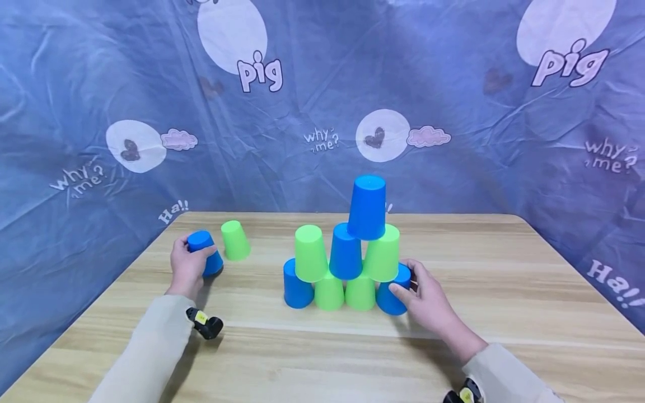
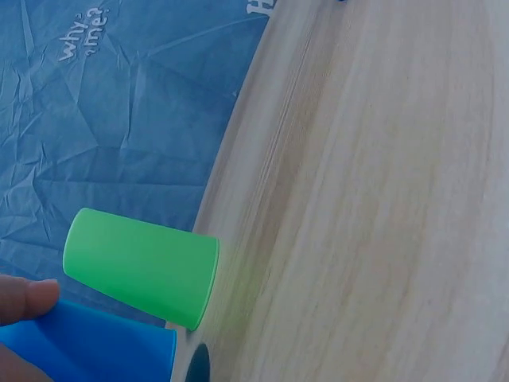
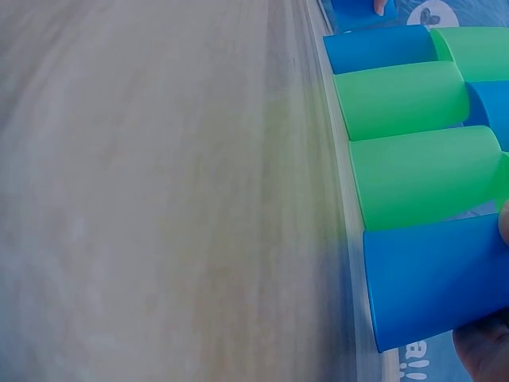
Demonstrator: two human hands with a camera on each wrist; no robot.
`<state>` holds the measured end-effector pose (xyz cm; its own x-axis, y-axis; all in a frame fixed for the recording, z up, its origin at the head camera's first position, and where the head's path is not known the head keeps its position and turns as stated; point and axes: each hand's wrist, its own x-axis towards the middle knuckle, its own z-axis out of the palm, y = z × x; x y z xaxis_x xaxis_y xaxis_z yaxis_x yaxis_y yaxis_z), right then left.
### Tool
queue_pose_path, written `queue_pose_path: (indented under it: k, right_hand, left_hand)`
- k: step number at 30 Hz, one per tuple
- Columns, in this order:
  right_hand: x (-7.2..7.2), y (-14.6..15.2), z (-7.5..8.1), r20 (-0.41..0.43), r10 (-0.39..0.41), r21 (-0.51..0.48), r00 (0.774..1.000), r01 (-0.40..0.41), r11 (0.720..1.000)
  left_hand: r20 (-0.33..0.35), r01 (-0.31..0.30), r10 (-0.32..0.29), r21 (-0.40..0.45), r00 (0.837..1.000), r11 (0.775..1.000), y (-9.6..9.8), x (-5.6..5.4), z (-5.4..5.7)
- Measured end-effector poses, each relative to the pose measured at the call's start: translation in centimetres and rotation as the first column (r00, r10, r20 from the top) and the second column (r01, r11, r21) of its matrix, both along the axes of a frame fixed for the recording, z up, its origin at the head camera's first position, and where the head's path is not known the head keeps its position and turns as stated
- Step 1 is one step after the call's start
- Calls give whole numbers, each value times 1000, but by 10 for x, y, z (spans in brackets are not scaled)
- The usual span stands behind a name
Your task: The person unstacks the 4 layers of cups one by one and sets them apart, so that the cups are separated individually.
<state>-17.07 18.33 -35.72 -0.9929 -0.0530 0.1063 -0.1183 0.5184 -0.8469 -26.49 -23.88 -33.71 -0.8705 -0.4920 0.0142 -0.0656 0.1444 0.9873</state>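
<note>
My left hand (image 1: 187, 263) grips an upside-down blue cup (image 1: 205, 254) at the table's left side, thumb and fingers on its sides. A dark shadow shows just off this cup's rim in the left wrist view. Right behind it, an upside-down green cup (image 2: 143, 267) stands alone. My right hand (image 1: 430, 299) holds the blue cup (image 3: 437, 282) at the right end of a pyramid's bottom row, thumb in front. Two green cups and a blue cup (image 1: 298, 284) continue that row. Above sit green, blue and green cups (image 1: 311, 254), topped by one blue cup (image 1: 367, 207) over the right-hand pair.
The wooden table (image 1: 302, 352) carries all the cups. Behind it and along its sides hangs a blue printed cloth (image 1: 312, 78). A small black device (image 1: 204, 323) is strapped at the left wrist, another (image 1: 466, 392) at the right.
</note>
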Motion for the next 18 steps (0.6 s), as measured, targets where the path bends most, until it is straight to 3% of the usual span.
queue_pose_path:
  k: [11,18]
  right_hand:
    - [0,0,-1,-19,2,1,1000,-2,1000]
    - [1,0,-2,-20,-2,3,1000,2,1000]
  left_hand:
    - [66,-1,-1,23,998,1000,-7,3,-9]
    - [68,8,-10,25,998,1000,-9,1,-11]
